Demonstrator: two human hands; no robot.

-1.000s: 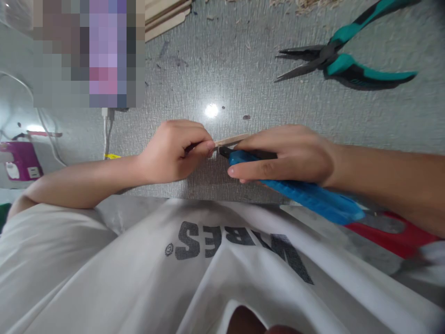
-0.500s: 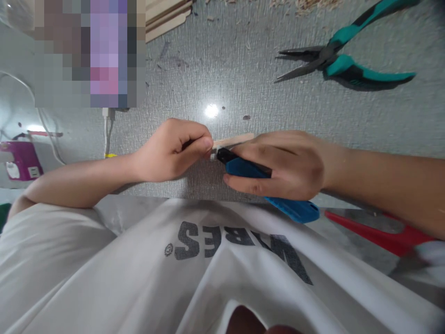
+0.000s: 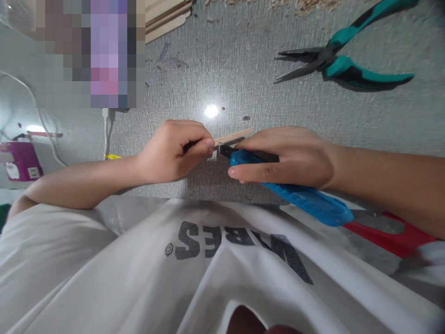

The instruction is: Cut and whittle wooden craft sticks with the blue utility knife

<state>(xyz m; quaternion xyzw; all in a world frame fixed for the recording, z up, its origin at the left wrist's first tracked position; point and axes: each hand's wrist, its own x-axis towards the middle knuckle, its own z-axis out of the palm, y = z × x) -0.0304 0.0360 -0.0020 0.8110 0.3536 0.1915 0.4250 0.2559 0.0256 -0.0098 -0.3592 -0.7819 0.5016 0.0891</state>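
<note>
My left hand (image 3: 175, 150) is closed in a pinch on one end of a thin wooden stick (image 3: 233, 136), which points right over the grey tabletop. My right hand (image 3: 288, 157) is wrapped round a blue utility knife (image 3: 302, 195). The knife's black tip lies against the stick just right of my left fingertips. The knife's blue handle sticks out behind my right hand toward the lower right. Both hands sit close to my chest, just above my white shirt.
Teal-handled long-nose pliers (image 3: 342, 65) lie at the upper right. Several wooden sticks (image 3: 167, 16) are stacked at the top, with wood shavings (image 3: 306, 4) nearby. A red tool (image 3: 392, 236) lies under my right forearm. A white cable (image 3: 106, 134) and a purple box (image 3: 21, 160) are at the left.
The knife slid a little along the stick and back; my right hand shifted right and its handle swung out again. My left hand kept its pinch.
</note>
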